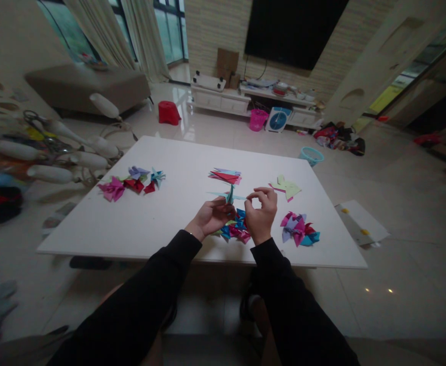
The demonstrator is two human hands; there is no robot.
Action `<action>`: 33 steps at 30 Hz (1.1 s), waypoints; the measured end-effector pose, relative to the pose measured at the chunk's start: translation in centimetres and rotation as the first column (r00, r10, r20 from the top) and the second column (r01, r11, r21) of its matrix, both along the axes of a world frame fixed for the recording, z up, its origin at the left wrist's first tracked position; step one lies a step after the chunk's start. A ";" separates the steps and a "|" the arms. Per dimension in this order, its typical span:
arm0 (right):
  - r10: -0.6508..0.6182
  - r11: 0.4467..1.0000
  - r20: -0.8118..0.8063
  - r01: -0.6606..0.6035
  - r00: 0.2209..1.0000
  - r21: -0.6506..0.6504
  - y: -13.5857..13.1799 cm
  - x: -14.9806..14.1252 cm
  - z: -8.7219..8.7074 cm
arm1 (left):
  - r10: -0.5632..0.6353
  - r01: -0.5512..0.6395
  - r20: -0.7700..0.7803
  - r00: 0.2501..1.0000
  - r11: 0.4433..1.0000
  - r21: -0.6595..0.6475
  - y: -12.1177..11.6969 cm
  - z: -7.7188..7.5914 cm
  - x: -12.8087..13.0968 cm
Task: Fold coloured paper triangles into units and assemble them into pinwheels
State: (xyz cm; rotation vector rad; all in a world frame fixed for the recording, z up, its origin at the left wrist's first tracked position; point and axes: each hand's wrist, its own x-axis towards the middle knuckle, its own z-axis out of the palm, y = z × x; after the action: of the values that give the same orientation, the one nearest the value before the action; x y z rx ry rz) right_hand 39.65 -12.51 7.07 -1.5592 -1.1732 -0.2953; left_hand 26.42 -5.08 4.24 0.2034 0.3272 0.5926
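Note:
A light teal origami crane [230,194] is held up over the near middle of the table. My left hand [214,216] grips its body between thumb and fingers. With thumb and forefinger, my right hand [261,211] pinches the thin point on the crane's right side. Below both hands lies a pile of folded paper pieces [239,229] in blue, pink and green, partly hidden by the hands. Just beyond the crane is a stack of narrow folded papers [225,176], red, blue and pink.
The white table [177,203] also bears folded paper figures [133,180] at left, a colourful pile [299,230] at right and pale green folded paper [287,187] behind it. A floor lamp [89,152] stands against the left side; a blue basket [312,155] sits beyond the right corner.

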 end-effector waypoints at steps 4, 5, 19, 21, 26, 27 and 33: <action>-0.006 1.000 0.007 0.006 1.000 0.018 0.0 0.1 0.1 | 0.000 0.000 -0.005 1.000 1.000 -0.002 -0.1 0.2 0.0; -0.006 1.000 0.007 0.006 1.000 0.024 0.0 0.1 0.1 | 0.000 -0.001 -0.012 1.000 1.000 -0.003 -0.1 0.3 0.0; -0.062 0.998 -0.052 0.062 0.997 0.008 -0.1 0.6 0.2 | 0.001 -0.001 0.007 1.000 1.000 -0.002 0.1 0.4 -0.3; -0.042 0.999 -0.042 0.042 0.998 0.000 -0.2 0.5 0.2 | 0.006 -0.005 0.008 1.000 1.000 -0.005 0.1 0.4 -0.2; 0.010 1.000 -0.008 -0.010 1.000 -0.006 -0.2 0.0 0.2 | 0.018 -0.018 -0.005 1.000 1.000 -0.003 0.0 0.4 -0.1; 0.009 1.000 -0.005 -0.009 1.000 -0.007 -0.2 0.0 0.1 | 0.017 -0.017 -0.008 1.000 1.000 0.000 0.0 0.3 -0.1; -0.004 1.000 -0.010 0.004 1.000 0.001 0.1 0.1 0.0 | 0.001 -0.001 0.000 1.000 1.000 0.009 0.0 0.2 0.0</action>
State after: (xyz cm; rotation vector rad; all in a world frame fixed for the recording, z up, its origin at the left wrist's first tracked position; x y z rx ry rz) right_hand 39.77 -12.45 7.07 -1.5604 -1.1622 -0.2898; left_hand 26.37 -5.06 4.42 0.2120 0.3250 0.5953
